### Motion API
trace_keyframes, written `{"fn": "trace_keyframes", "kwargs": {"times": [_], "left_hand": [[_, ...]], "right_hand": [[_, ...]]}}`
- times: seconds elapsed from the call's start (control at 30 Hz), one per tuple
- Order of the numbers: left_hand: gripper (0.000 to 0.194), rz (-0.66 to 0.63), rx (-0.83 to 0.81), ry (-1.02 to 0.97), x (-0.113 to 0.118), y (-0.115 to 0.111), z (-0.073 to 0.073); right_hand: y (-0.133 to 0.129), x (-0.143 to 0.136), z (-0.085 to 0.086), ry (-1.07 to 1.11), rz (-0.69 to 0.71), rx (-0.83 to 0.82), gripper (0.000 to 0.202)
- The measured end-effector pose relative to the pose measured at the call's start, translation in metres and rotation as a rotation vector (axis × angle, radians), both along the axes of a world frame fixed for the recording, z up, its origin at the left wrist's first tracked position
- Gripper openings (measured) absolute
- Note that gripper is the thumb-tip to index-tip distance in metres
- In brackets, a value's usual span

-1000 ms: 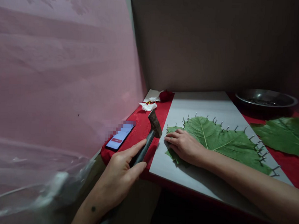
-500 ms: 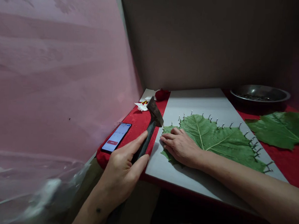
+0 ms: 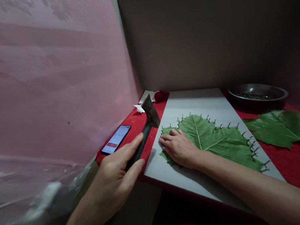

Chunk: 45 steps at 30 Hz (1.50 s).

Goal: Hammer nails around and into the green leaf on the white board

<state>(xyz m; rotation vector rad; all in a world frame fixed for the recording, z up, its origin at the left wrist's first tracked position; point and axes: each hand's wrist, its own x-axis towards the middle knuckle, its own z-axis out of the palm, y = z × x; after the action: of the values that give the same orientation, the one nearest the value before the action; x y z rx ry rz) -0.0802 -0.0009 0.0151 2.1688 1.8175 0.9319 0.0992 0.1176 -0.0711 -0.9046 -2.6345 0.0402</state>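
My left hand (image 3: 113, 177) is wrapped round the handle of a hammer (image 3: 151, 114), its dark metal head raised over the red cloth just left of the board. A large green leaf (image 3: 213, 141) lies flat on a pale grey board (image 3: 202, 98). Several nails (image 3: 229, 125) stand along the leaf's upper and right edges, some of them tilted. My right hand (image 3: 180, 148) rests on the leaf's left end, fingers bunched together at its edge beside the nails there. Whatever lies between those fingertips is hidden. The right forearm crosses over the leaf's lower part.
A metal bowl (image 3: 257, 93) with nails in it stands at the back right, behind a second leaf (image 3: 279, 128) on the red cloth (image 3: 283, 163). On the left are a lit phone (image 3: 116, 140), crumpled white paper (image 3: 139, 108) and a red round object (image 3: 160, 96). A pink sheet (image 3: 54, 89) hangs alongside.
The hammer and my left hand have shifted slightly left and down. My right hand stays at the leaf's left edge. The whole view has moved a little.
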Motion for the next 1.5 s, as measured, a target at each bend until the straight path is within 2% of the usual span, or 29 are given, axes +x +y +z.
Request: {"fn": "trace_keyframes", "kwargs": {"times": [0.13,0.2,0.3,0.37,0.43,0.5,0.6,0.67,0.73,0.83,0.97,1.03,1.1,1.2,1.3,1.37,1.43,1.5], "left_hand": [[0.049,-0.037,-0.216,0.034,-0.002,0.009,-0.006],[0.049,-0.001,-0.175,0.011,-0.002,0.006,-0.002],[0.05,0.031,-0.006,-0.037,-0.001,-0.003,0.007],[0.051,0.041,0.066,-0.064,0.001,-0.006,0.008],[0.051,0.022,0.005,-0.055,0.001,-0.002,0.003],[0.049,-0.003,-0.152,-0.016,0.0,0.005,-0.003],[0.049,0.025,-0.262,-0.021,-0.004,0.01,-0.004],[0.05,0.03,-0.203,-0.052,-0.005,0.006,0.001],[0.05,0.028,-0.076,-0.083,-0.003,0.0,0.007],[0.051,0.036,0.031,-0.102,0.0,-0.002,0.006],[0.051,0.011,-0.204,-0.071,0.001,0.011,-0.011],[0.051,0.042,-0.275,-0.085,-0.001,0.014,-0.012],[0.051,0.069,-0.24,-0.102,-0.002,0.011,-0.006],[0.051,0.079,-0.049,-0.126,0.0,-0.001,0.008],[0.051,0.096,0.078,-0.146,0.002,-0.006,0.009],[0.051,0.058,0.017,-0.106,0.002,0.0,0.001],[0.05,-0.008,-0.159,-0.038,0.002,0.007,-0.009],[0.051,0.017,-0.248,-0.041,0.0,0.012,-0.014]], "right_hand": [[0.0,0.0,0.003,-0.019,-0.004,-0.006,0.027],[-0.001,0.0,0.004,-0.026,0.0,-0.011,0.026],[-0.001,0.001,0.004,-0.018,0.001,-0.015,0.026],[-0.002,0.001,0.004,-0.016,0.001,-0.018,0.026],[-0.001,0.001,0.004,-0.016,-0.003,-0.021,0.027],[-0.001,0.001,0.004,-0.017,-0.006,-0.023,0.029],[-0.001,0.001,0.005,-0.02,0.001,-0.021,0.03],[-0.001,0.002,0.005,-0.022,0.007,-0.019,0.028],[-0.001,0.003,0.005,-0.019,0.007,-0.018,0.027],[-0.001,0.002,0.004,-0.019,0.002,-0.023,0.027],[-0.001,0.002,0.004,-0.018,-0.003,-0.032,0.031],[-0.002,0.002,0.005,-0.021,-0.006,-0.035,0.031],[-0.002,0.002,0.006,-0.024,-0.008,-0.034,0.03],[-0.002,0.002,0.006,-0.03,-0.01,-0.031,0.028],[-0.002,0.002,0.006,-0.034,-0.011,-0.031,0.027],[-0.002,0.001,0.005,-0.024,-0.009,-0.036,0.029],[-0.001,0.001,0.006,-0.013,-0.007,-0.042,0.031],[-0.002,0.001,0.006,-0.015,-0.007,-0.044,0.032]]}}
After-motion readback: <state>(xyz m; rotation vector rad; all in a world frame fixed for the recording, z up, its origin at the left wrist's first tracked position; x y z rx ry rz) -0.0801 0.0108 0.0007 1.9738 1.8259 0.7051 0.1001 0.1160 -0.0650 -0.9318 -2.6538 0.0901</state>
